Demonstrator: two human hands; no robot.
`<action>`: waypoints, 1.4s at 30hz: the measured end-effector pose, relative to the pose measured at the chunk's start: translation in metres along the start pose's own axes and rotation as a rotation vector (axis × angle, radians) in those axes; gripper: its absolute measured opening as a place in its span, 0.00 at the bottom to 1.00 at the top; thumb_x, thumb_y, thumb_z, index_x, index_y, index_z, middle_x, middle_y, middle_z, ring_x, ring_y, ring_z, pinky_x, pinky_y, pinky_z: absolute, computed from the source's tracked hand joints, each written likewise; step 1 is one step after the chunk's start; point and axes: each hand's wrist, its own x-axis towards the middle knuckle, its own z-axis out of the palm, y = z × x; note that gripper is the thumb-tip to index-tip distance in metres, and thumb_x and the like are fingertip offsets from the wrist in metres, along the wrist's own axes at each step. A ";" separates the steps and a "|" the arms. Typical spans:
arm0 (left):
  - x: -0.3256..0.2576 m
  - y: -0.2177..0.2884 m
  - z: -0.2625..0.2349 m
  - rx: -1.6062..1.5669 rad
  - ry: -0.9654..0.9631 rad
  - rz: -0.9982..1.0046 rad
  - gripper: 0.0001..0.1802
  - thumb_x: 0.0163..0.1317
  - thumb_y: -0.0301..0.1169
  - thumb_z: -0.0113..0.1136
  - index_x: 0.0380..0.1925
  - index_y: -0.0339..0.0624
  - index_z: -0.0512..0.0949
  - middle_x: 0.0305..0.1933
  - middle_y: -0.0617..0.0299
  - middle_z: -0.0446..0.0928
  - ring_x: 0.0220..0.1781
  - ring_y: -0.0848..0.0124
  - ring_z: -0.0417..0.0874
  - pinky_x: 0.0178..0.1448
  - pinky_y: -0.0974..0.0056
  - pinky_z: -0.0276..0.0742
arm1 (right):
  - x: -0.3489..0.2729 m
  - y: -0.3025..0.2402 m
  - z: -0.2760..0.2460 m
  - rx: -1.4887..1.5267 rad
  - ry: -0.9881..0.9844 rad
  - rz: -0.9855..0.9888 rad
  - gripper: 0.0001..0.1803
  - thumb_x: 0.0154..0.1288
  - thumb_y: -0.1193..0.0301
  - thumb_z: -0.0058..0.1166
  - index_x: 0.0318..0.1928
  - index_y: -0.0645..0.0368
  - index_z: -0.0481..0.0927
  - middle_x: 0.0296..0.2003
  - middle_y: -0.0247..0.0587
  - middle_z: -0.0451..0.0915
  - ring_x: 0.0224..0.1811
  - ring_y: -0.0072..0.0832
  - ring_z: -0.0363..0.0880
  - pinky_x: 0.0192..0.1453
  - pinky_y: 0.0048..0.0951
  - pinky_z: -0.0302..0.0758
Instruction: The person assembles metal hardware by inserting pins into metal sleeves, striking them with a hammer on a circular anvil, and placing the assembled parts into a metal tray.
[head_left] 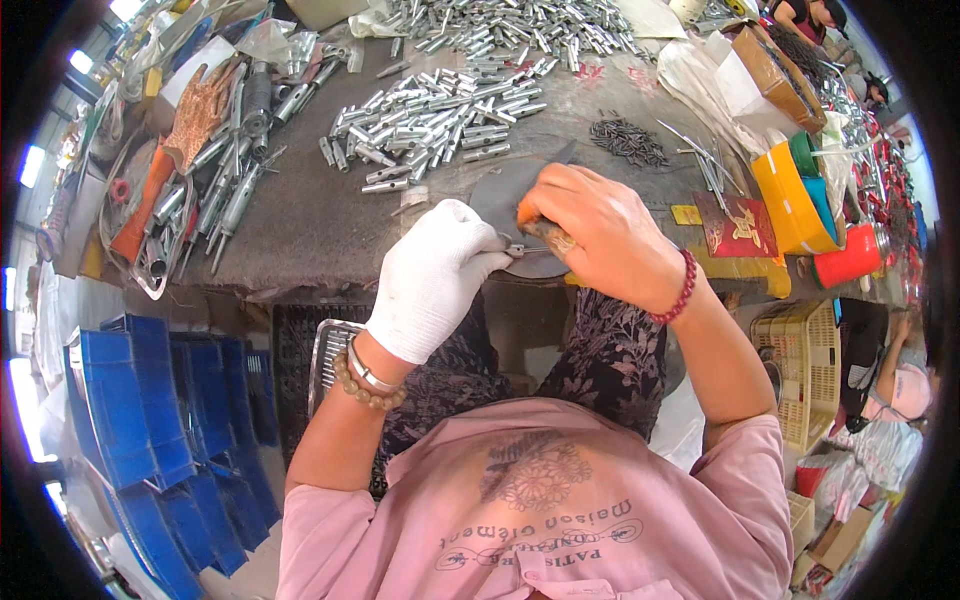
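A: In the head view, where are the hands, and what do they hold?
B: Mid-frame. The left hand (pixel 435 275), in a white glove, pinches a small metal part (pixel 516 250) between thumb and forefinger, at the table's near edge. The right hand (pixel 605 235) curls over the part's right end, its fingers bent inward; I cannot tell whether they pinch it or hold something hidden beneath.

A: What could go wrong?
B: I judge a slip likeliest: the part looks smooth and narrow, and knitted fabric may grip it poorly. Being so near the edge, it could drop toward the lap. With the hands so close, a fingertip could be nipped. A part rolling forward might get lost among the tubes (pixel 430 120), which look much alike.

A: Materials and shapes?
B: The tubes, upper centre, are shiny, silvery cylinders, some with round holes, heaped crosswise. Right of them lies a low mound of dark, slim pins (pixel 628 138). Under the hands is a smooth grey pad (pixel 490 190) with a rounded outline. The table (pixel 280 220) has a dull, worn, brownish covering. At upper left sits a blotched orange glove (pixel 205 115); at right, a yellow box (pixel 795 195); at lower left, blue bins (pixel 130 400).
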 end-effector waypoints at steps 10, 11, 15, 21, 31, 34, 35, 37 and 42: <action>0.000 0.000 0.000 -0.016 0.004 0.013 0.08 0.59 0.23 0.76 0.38 0.39 0.87 0.39 0.56 0.81 0.45 0.55 0.85 0.53 0.56 0.81 | -0.009 -0.008 0.012 0.003 0.032 0.012 0.12 0.61 0.82 0.59 0.46 0.59 0.82 0.45 0.46 0.81 0.52 0.51 0.83 0.57 0.50 0.81; 0.000 0.000 0.000 -0.022 -0.001 0.007 0.08 0.58 0.23 0.76 0.38 0.39 0.87 0.39 0.55 0.80 0.45 0.55 0.84 0.52 0.56 0.81 | -0.009 -0.008 0.014 0.001 0.050 0.015 0.12 0.61 0.82 0.59 0.46 0.59 0.82 0.45 0.46 0.81 0.52 0.50 0.84 0.57 0.49 0.82; 0.000 -0.001 -0.001 -0.022 -0.005 0.012 0.08 0.58 0.23 0.76 0.38 0.38 0.87 0.39 0.55 0.80 0.45 0.55 0.84 0.52 0.56 0.81 | -0.012 -0.010 0.020 -0.060 0.129 0.003 0.11 0.61 0.81 0.59 0.45 0.59 0.81 0.44 0.44 0.80 0.51 0.47 0.84 0.56 0.46 0.82; 0.000 -0.002 0.001 -0.028 -0.005 0.005 0.09 0.57 0.24 0.77 0.37 0.38 0.87 0.39 0.54 0.80 0.45 0.54 0.84 0.52 0.56 0.81 | -0.014 -0.022 0.023 -0.296 0.125 -0.054 0.08 0.63 0.75 0.60 0.44 0.57 0.82 0.42 0.40 0.78 0.47 0.41 0.83 0.53 0.40 0.82; 0.002 -0.004 -0.002 -0.053 -0.028 0.014 0.09 0.59 0.24 0.77 0.38 0.37 0.88 0.38 0.55 0.80 0.44 0.56 0.83 0.51 0.57 0.80 | -0.029 -0.010 -0.018 -0.301 0.183 0.160 0.26 0.60 0.77 0.66 0.61 0.55 0.85 0.44 0.41 0.81 0.50 0.43 0.84 0.56 0.46 0.81; 0.003 0.001 -0.004 -0.068 -0.062 -0.021 0.08 0.60 0.24 0.77 0.38 0.37 0.88 0.38 0.56 0.81 0.43 0.57 0.83 0.51 0.57 0.79 | -0.044 0.006 -0.021 -0.365 0.039 0.304 0.31 0.59 0.81 0.66 0.66 0.55 0.84 0.47 0.43 0.82 0.52 0.47 0.85 0.58 0.47 0.81; 0.004 0.002 -0.004 -0.070 -0.074 -0.066 0.08 0.60 0.25 0.77 0.39 0.37 0.88 0.38 0.56 0.81 0.43 0.58 0.83 0.51 0.58 0.79 | -0.047 0.005 -0.023 -0.292 0.097 0.323 0.32 0.60 0.81 0.67 0.67 0.55 0.83 0.48 0.44 0.82 0.53 0.48 0.85 0.59 0.48 0.81; 0.004 0.001 -0.004 -0.061 -0.071 -0.050 0.08 0.60 0.24 0.77 0.39 0.37 0.88 0.38 0.56 0.81 0.43 0.58 0.83 0.51 0.58 0.79 | -0.050 -0.002 -0.026 -0.217 0.151 0.336 0.32 0.60 0.80 0.67 0.67 0.55 0.82 0.48 0.45 0.81 0.53 0.48 0.85 0.59 0.49 0.81; 0.007 0.001 -0.004 -0.049 -0.083 -0.048 0.08 0.60 0.24 0.77 0.38 0.37 0.88 0.37 0.57 0.81 0.43 0.60 0.83 0.51 0.59 0.79 | -0.055 -0.009 -0.028 -0.294 0.116 0.382 0.36 0.60 0.77 0.70 0.71 0.53 0.79 0.51 0.45 0.83 0.53 0.52 0.86 0.56 0.51 0.82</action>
